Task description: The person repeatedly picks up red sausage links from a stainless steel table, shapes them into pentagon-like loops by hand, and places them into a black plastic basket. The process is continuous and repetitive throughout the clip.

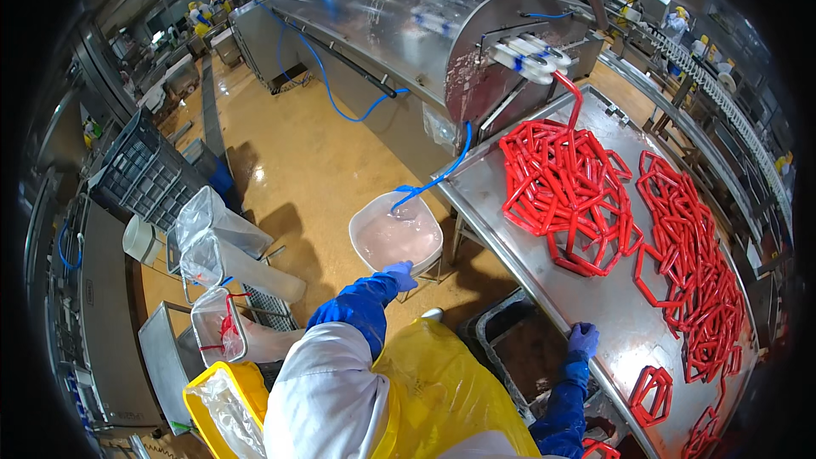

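My left hand (pixel 400 275), in a purple glove, reaches to the near rim of a white tub (pixel 363 252) of cloudy pinkish liquid; whether its fingers grip the rim is not clear. A blue hose (pixel 440 182) runs into the tub. My right hand (pixel 582 339), also gloved, rests on the raised edge of a steel table (pixel 510 255), its fingers curled; its hold is unclear. Heaped on the table are linked red sausages (pixel 567 197), with a longer pile (pixel 692 268) along the far side. One strand hangs from the white outlet (pixel 532 57) of a steel machine.
The rounded steel machine (pixel 382 6) stands ahead. Below the table edge is a dark bin (pixel 523 350). At left are a yellow bin (pixel 223 401) with a plastic liner, clear-bagged containers (pixel 255 268) and a grey crate (pixel 150 172). People in yellow and white work far off.
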Action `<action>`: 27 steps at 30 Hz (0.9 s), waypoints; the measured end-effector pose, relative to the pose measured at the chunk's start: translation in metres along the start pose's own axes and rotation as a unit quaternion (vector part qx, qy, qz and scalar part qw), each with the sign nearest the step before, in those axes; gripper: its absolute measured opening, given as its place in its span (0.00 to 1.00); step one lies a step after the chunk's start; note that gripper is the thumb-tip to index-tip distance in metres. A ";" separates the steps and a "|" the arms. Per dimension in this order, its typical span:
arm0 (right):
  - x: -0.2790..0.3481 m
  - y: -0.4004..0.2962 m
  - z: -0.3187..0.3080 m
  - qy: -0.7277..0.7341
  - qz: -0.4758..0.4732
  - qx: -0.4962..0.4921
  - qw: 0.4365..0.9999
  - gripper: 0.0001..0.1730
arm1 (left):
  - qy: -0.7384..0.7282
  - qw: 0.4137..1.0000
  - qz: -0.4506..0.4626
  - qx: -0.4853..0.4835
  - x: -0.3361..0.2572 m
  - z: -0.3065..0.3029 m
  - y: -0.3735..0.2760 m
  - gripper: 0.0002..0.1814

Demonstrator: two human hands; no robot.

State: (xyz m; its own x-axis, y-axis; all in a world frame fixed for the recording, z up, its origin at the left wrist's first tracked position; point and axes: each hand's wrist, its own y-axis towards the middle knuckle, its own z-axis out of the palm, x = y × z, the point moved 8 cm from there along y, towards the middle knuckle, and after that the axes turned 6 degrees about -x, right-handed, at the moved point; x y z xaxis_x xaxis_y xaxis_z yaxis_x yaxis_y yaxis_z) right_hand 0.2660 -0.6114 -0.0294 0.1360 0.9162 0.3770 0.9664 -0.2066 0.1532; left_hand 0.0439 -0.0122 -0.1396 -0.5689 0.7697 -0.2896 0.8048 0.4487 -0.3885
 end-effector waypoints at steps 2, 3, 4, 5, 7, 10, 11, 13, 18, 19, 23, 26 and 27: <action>0.002 -0.002 -0.003 -0.001 0.004 0.000 1.000 0.12 | -0.006 1.000 0.003 -0.010 0.000 -0.003 0.000 0.38; 0.002 -0.002 -0.005 0.002 0.000 -0.004 1.000 0.12 | -0.010 1.000 0.008 -0.013 -0.002 -0.003 -0.001 0.38; 0.001 -0.001 -0.004 0.005 -0.001 -0.009 1.000 0.12 | -0.019 1.000 0.006 -0.008 -0.002 -0.004 0.002 0.38; -0.011 0.006 0.009 0.046 -0.002 0.020 0.999 0.12 | -0.025 1.000 0.016 0.002 -0.006 -0.006 0.008 0.38; 0.006 0.007 0.005 0.133 -0.034 0.055 0.989 0.17 | -0.032 0.999 0.024 0.009 -0.001 0.000 0.010 0.40; 0.035 0.007 -0.004 0.116 -0.046 0.060 0.990 0.16 | -0.046 0.998 0.036 -0.015 0.029 0.012 0.011 0.46; 0.016 0.006 -0.008 0.073 -0.007 0.019 0.997 0.17 | -0.048 0.998 -0.006 0.029 0.012 0.010 0.013 0.47; -0.004 0.002 0.001 0.000 0.037 0.031 0.999 0.14 | -0.019 1.000 0.011 0.018 0.002 0.011 0.007 0.47; -0.002 0.005 0.002 -0.011 0.050 0.037 0.998 0.16 | -0.018 0.999 0.045 0.016 0.002 0.007 0.017 0.44; -0.004 0.004 0.000 -0.016 0.050 0.030 0.998 0.16 | -0.011 0.999 0.041 0.016 -0.002 0.008 0.017 0.44; -0.004 0.002 0.000 -0.011 0.047 0.015 0.999 0.15 | -0.014 0.999 0.030 0.022 -0.001 0.007 0.017 0.43; -0.005 0.003 0.004 -0.019 0.049 0.026 0.998 0.14 | -0.024 0.999 0.023 0.020 0.005 0.009 0.011 0.45; -0.005 0.004 0.004 -0.023 0.052 0.032 0.998 0.14 | -0.024 0.999 0.020 0.016 0.002 0.007 0.012 0.45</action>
State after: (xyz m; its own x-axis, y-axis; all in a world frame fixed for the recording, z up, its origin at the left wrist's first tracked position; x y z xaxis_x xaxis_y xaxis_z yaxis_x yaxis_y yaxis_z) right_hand 0.2695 -0.6157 -0.0341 0.2440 0.9065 0.3446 0.9584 -0.2796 0.0567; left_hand 0.0513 -0.0083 -0.1506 -0.5446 0.7637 -0.3467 0.8216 0.4027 -0.4035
